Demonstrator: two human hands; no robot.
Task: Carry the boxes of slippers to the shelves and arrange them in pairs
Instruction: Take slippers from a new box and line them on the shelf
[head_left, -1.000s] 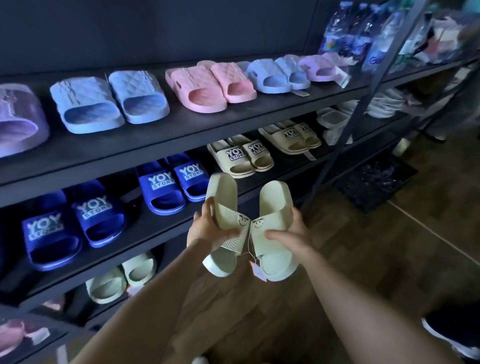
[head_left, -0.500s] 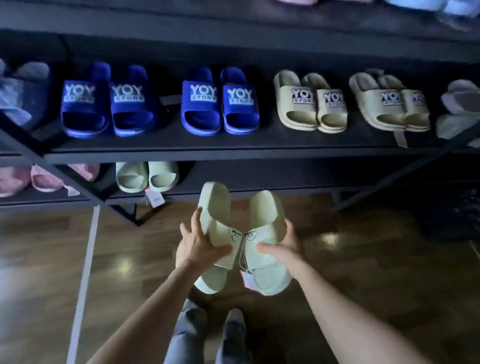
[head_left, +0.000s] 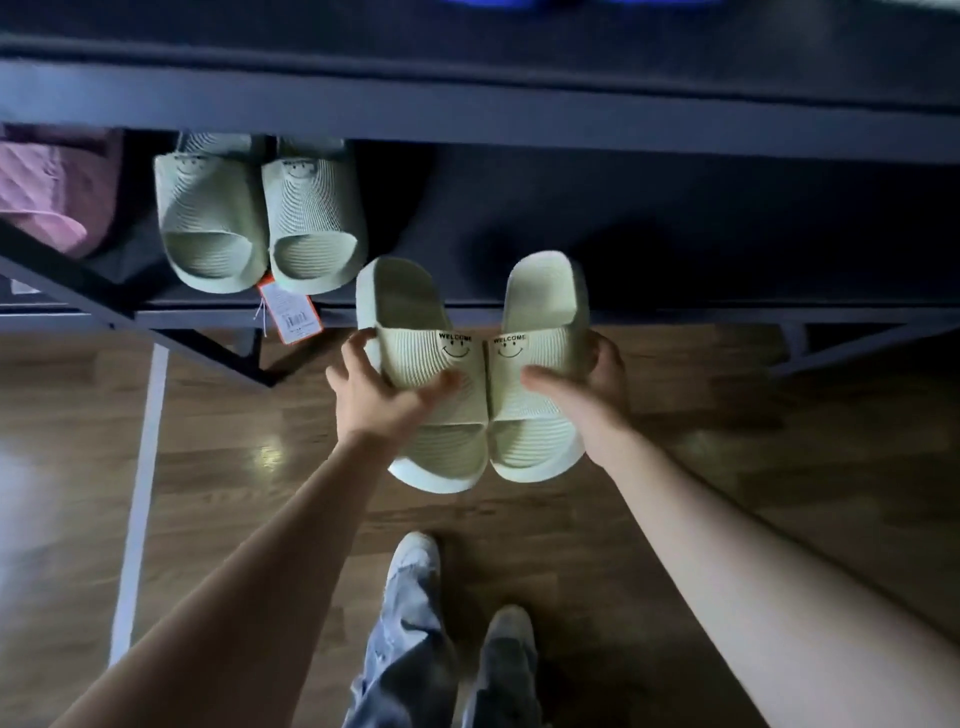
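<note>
Lying far left: pink slippers (head_left: 47, 208) on the bottom shelf (head_left: 727, 234), partly cut off by the picture's edge.
Shelved pair (head_left: 260, 218): green, ribbed, the two touching side by side, toes toward the person, just right of the pink slippers.
Tag (head_left: 290, 312): orange, hangs over the shelf's front edge below the shelved pair.
Left hand (head_left: 382, 397): clamped on the left half of the held pair (head_left: 467, 364), thumb laid across the strap, fingers curled round the outer edge.
Held pair: green, "WELCOME" smiley on each strap. Inner edges meet at the straps and toes and splay apart at the heels. Carried in front of the shelf, just right of the shelved pair.
Right hand (head_left: 597, 384): clamped on the right half, thumb on the strap, fingers wrapped round the outer side.
Long axis: runs front to back, square to the shelf edge, heels away from the person and overlapping the front edge. Cannot tell if the heels touch the shelf.
Deciding relation: the bare shelf lies straight ahead of both hands and to the right, and neither hand is nearer.
Judgement: a level push forward should seat the pair in line with the shelved pair. Closing the heels would true it up.
Floor (head_left: 779, 467): wood, with the person's feet (head_left: 467, 623) below the held pair.
</note>
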